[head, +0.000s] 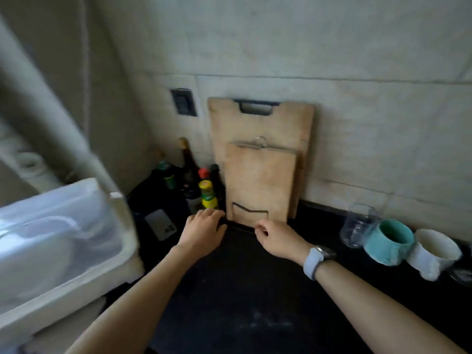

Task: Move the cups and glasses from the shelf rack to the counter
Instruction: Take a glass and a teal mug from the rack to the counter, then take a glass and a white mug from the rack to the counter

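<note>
On the black counter (319,290) at the right stand a clear glass (358,226), a teal mug (388,241) and a white mug (434,254), close together in a row. Part of another glass (462,275) shows at the right edge. My left hand (204,232) and my right hand (277,240) are side by side at the foot of the cutting boards. Each grips the far edge of a thin black flat sheet (238,227) that lies on the counter. The white shelf rack (84,251) with a clear cover stands at the left; its contents are blurred.
Two wooden cutting boards (260,180) lean on the tiled wall behind my hands. Several sauce bottles (207,192) crowd the corner to their left, with a phone (161,224) lying flat in front. A wall socket (184,102) sits above the bottles.
</note>
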`<state>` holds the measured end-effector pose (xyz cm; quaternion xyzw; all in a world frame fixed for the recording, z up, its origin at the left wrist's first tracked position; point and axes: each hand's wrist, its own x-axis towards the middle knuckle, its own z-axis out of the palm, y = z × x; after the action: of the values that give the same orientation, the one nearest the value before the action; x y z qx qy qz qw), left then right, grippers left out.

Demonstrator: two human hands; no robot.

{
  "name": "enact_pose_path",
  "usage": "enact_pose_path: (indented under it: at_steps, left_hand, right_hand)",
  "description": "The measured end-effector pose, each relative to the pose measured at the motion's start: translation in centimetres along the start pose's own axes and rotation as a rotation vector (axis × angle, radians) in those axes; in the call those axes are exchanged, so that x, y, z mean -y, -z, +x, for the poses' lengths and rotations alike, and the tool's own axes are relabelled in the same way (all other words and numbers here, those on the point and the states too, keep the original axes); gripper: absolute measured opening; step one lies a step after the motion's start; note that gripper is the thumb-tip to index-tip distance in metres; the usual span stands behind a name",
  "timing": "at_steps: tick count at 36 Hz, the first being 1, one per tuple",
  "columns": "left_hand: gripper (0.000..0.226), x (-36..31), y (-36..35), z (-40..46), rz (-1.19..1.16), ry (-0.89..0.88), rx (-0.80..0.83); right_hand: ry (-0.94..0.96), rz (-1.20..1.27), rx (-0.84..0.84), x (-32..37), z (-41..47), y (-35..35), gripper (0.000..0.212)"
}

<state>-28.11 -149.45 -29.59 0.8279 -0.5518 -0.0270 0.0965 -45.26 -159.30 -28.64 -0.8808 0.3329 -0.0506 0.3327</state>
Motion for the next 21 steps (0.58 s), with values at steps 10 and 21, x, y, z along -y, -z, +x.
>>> enact_pose_path:
  at_steps: [10,21]
  left_hand:
    - [0.036,18.5,13.8,-30.9,0.137,0.543,-0.243]
    - [0.035,22.8,21.5,-70.8,0.188,1.145,-0.407]
  right_hand:
    - [0.543,-0.057,0.260,28.3,-6.9,-14.7,0.033]
    - [1.057,-0.048,0.521,52.1,-28.8,-32.3,0.030]
